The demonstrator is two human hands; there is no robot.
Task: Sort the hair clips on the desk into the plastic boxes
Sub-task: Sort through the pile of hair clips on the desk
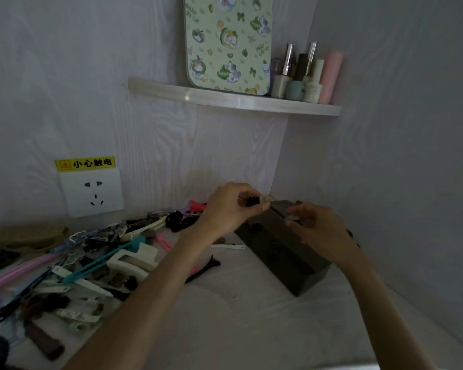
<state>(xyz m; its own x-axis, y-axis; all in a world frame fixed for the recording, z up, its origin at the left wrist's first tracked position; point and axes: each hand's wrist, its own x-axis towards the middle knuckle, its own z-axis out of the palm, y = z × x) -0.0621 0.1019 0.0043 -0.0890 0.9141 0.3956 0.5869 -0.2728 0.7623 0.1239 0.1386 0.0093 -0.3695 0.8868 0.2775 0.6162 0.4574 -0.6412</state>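
Observation:
A long dark plastic box [284,252] lies on the desk along the right wall. Above its far end, my left hand [230,206] pinches a small black clip [253,202] together with a pale clip [267,198]. My right hand [318,228] hovers over the box and pinches a small pale clip [293,218] in its fingertips. A big heap of hair clips [91,260] in teal, pink, white and black covers the left of the desk. A black clip [211,264] lies alone near my left forearm.
A wall socket [92,193] with a yellow warning label sits at the back left. A corner shelf [233,100] overhead carries a patterned mirror [227,44] and several nail polish bottles [305,76]. Walls close in behind and to the right.

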